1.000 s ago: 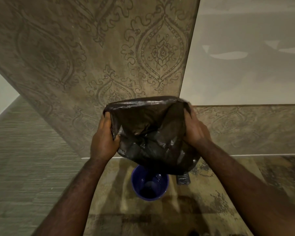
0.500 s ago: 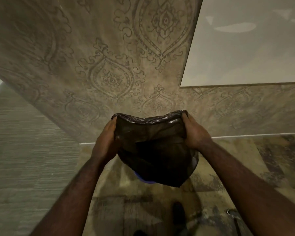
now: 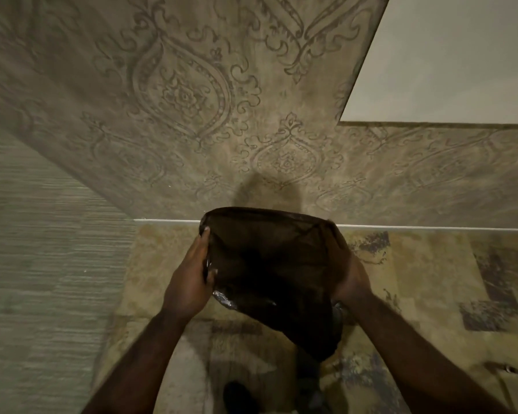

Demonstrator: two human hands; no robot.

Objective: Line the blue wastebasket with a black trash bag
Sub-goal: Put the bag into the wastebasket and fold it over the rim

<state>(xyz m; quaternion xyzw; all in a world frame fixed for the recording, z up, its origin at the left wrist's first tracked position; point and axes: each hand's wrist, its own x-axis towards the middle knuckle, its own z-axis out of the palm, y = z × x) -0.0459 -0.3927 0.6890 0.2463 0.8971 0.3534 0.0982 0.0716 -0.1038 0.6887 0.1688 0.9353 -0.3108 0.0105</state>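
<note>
I hold the black trash bag (image 3: 269,264) open, my left hand (image 3: 192,282) gripping its left rim and my right hand (image 3: 349,276) its right (patterned wall (image 3: 192,100) just beyond the bag).

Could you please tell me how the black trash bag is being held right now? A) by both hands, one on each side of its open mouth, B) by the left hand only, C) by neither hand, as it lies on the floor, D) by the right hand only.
A: the left hand and the right hand grip opposite sides of the black trash bag, holding its mouth spread open above the floor.
</note>
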